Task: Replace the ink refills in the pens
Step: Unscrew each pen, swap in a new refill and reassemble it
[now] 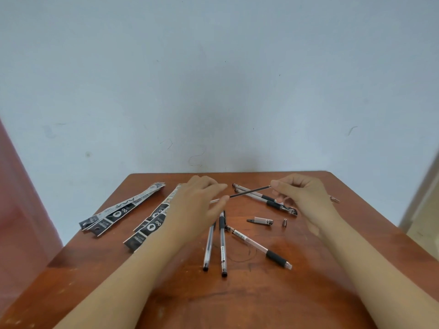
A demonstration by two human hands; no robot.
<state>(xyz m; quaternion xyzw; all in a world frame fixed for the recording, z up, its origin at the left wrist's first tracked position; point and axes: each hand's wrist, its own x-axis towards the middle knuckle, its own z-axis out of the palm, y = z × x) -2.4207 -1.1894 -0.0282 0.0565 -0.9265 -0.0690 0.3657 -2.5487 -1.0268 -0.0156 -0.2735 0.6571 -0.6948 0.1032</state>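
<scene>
Ink refill (249, 191) is held above the table's (237, 305) far edge. The right hand (301, 198) pinches its right tip, and the left hand's (202, 200) blurred fingers seem closed on the other end. Pens (222, 245) lie mid-table.

"What is the person wearing?"

"Only skin shows. Both forearms (142, 257) are bare from the wrists down to the bottom edge of the view."

"And the hands?"

"The left hand (202, 198) and the right hand (301, 195) are bare too, with long, slim fingers."
</scene>
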